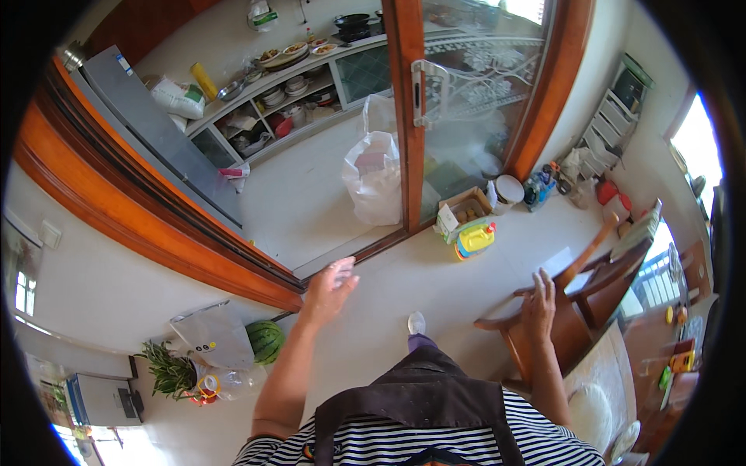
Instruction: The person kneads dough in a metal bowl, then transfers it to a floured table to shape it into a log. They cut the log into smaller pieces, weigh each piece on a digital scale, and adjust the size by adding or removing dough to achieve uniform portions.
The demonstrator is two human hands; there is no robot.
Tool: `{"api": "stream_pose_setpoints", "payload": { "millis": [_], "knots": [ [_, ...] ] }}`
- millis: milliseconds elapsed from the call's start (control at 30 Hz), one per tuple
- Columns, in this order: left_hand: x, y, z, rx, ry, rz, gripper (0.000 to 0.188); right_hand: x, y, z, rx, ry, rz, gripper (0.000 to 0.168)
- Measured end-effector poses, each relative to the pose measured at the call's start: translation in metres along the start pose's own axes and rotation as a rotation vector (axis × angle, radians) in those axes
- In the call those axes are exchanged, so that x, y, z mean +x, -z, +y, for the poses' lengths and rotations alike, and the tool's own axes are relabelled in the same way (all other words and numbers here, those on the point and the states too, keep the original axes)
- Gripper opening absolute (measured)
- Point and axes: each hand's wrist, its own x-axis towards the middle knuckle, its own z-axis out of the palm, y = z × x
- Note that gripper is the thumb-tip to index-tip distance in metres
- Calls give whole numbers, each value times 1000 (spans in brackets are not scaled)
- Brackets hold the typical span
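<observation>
My left hand [331,291] is held out in front of me over the tiled floor, close to the lower end of the orange door frame [233,265] in the picture. Its fingers are partly bent and nothing is in them. On the other side, my right hand [541,306] hangs beside a wooden chair [583,320], with its fingers apart and no object in them; whether it touches the chair cannot be told. Whitish powder seems to lie on the fingers. A dark apron [431,390] covers my striped shirt, and one light shoe [416,322] shows on the floor.
A doorway with a sliding glass door [411,116] opens onto a kitchen counter [256,81] with dishes. Beyond the sill stands a white plastic bag [376,180]. A yellow jug [475,239] and cardboard box [481,201] sit by the door. A watermelon [265,342] and potted plant [169,370] are at left.
</observation>
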Motion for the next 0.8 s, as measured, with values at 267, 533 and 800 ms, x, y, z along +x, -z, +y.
{"api": "stream_pose_setpoints", "payload": {
  "millis": [267,533,800],
  "knots": [
    [78,146,-142,-99,484,244,51,183,-195,-60,174,112,-198,50],
    [158,277,-248,-342,704,512,41,387,-416,-240,305,511,-414,46],
    [459,442,-317,-442,560,419,35,550,-593,-337,234,243,-397,43]
  ]
}}
